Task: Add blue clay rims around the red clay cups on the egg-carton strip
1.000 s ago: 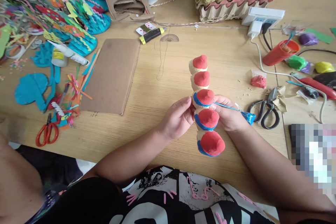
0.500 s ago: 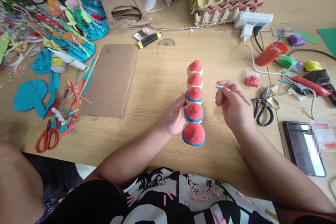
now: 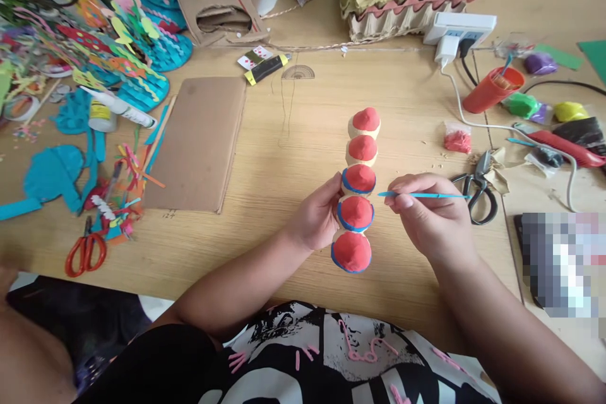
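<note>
A row of egg-carton cups (image 3: 358,213) stands out from my left hand (image 3: 319,214), whose fingers are closed on its left side near the middle. Red clay domes cap the cups, and blue bands edge the three nearest ones. The two far cups show a pale rim without blue. My right hand (image 3: 428,211) pinches a thin blue stick (image 3: 438,195), held nearly level. Its tip points left, just beside the third cup; whether it touches the cup I cannot tell.
Black-handled scissors (image 3: 481,192) lie right of my right hand, beside a bag of red clay (image 3: 457,137). Left are a cardboard sheet (image 3: 194,145), red scissors (image 3: 86,249) and blue cut-outs (image 3: 54,170). Egg trays (image 3: 407,6) and a power strip (image 3: 466,26) stand behind. Another person's arm (image 3: 33,347) is lower left.
The cup row has tilted, its far end swinging right. My right hand has turned the blue stick level, so its length now shows. The other person's arm has shifted down at lower left.
</note>
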{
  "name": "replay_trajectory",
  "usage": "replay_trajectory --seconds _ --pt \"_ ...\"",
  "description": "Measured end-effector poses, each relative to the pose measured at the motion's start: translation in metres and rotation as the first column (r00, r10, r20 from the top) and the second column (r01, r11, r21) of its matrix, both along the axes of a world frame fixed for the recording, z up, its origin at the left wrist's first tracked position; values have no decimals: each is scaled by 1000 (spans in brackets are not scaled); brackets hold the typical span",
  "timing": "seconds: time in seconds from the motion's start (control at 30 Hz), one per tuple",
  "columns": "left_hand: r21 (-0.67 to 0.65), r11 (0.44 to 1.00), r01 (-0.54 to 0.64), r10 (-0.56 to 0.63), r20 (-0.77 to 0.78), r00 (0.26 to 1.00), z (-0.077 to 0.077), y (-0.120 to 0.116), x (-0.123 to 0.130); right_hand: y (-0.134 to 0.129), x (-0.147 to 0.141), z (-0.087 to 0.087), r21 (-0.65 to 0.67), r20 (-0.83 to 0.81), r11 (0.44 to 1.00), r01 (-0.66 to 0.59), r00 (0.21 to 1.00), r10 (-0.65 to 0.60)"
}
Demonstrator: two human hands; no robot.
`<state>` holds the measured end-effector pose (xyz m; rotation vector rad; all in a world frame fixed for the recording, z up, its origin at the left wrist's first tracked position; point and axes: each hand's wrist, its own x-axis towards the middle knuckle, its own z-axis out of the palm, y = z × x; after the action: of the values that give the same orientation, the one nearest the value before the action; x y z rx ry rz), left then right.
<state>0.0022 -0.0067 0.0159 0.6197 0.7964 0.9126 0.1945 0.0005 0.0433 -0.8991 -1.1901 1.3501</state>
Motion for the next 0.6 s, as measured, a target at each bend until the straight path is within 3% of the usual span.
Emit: replay_trajectory --seconds 0.13,0.4,0.6 --pt "4 1000 -4 4 -29 1000 1 -3 1 -4 -3 -4 55 25 997 -60 998 58" --pt "37 999 28 -28 6 1000 3 -3 4 -3 0 -14 -32 -100 982 -184 979 180" --pt "2 1000 22 -22 112 993 4 -3 5 -1 2 -14 16 -13 983 -185 983 185"
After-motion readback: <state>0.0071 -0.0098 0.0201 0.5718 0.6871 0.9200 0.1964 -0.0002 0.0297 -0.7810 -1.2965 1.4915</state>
